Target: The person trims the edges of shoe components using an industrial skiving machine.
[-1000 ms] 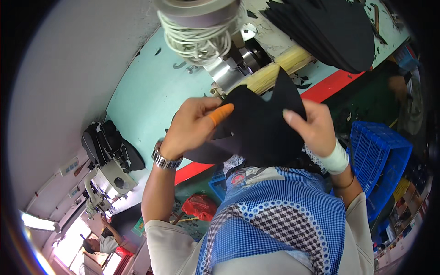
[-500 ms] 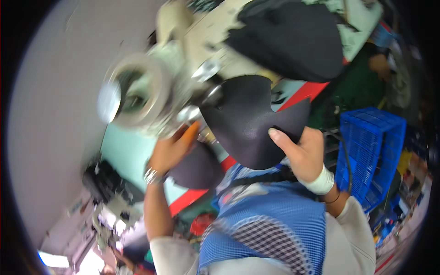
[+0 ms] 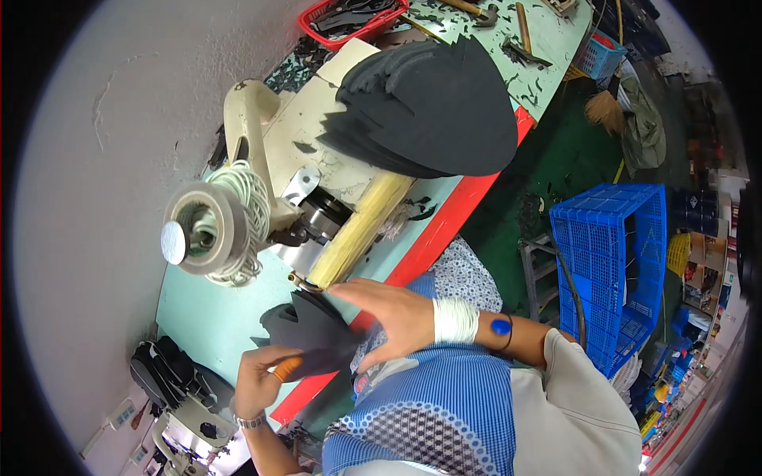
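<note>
My left hand [image 3: 263, 376], wearing an orange cover on one finger, is closed on the edge of a dark grey curved sheet piece [image 3: 324, 358], blurred by motion. That piece lies over a small pile of similar dark pieces [image 3: 305, 319] on the bench's near edge. My right hand [image 3: 394, 316], white wrapping round its wrist, hovers just right of the pile with thumb and fingers spread and nothing in it. Beyond it sits a cream bench machine [image 3: 252, 119] with a metal head and a yellow ribbed bar [image 3: 361, 230]. A tall stack of dark pieces [image 3: 452, 103] rests behind the bar.
A spool ring wound with pale cord [image 3: 230, 226] juts from the machine's left. A red basket [image 3: 349, 32] and a hammer [image 3: 476, 9] lie at the far end of the bench. Blue plastic crates [image 3: 607, 262] stand on the right, beside a stool [image 3: 538, 274].
The dark piece that my right hand held up before the machine is out of that hand. My right hand has moved left, and my left hand has come down and closed on a piece.
</note>
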The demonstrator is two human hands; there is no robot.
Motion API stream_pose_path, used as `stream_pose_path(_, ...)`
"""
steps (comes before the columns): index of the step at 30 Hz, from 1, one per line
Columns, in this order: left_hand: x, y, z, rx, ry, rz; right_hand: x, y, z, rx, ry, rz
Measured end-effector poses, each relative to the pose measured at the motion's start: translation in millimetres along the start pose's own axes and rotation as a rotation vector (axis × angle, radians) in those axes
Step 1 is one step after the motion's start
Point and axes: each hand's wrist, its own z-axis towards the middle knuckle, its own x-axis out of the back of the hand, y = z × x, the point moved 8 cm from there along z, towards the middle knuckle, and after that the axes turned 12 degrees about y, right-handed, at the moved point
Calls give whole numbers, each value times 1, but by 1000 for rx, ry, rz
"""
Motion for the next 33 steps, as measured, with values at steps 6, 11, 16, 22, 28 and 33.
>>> stream_pose_path(6,-15,53,47,-1,0,-305,30,33,-19,-580,-176,274)
stream_pose_path(11,-42,17,92,360,-187,-578,56,66,2,-779,145,350)
stream_pose_path(16,-50,21,100,405,-245,-414,57,78,7,-898,155,502)
stream_pose_path(22,-30,21,113,298,-114,-109,97,8,-6,-535,548,-84)
stream_pose_path(28,-34,-145,38,146,40,645,178,-67,42,263,649,-1048)
stream_pose_path(33,-4,-142,13,42,369,763,56,-28,7,409,364,-708)
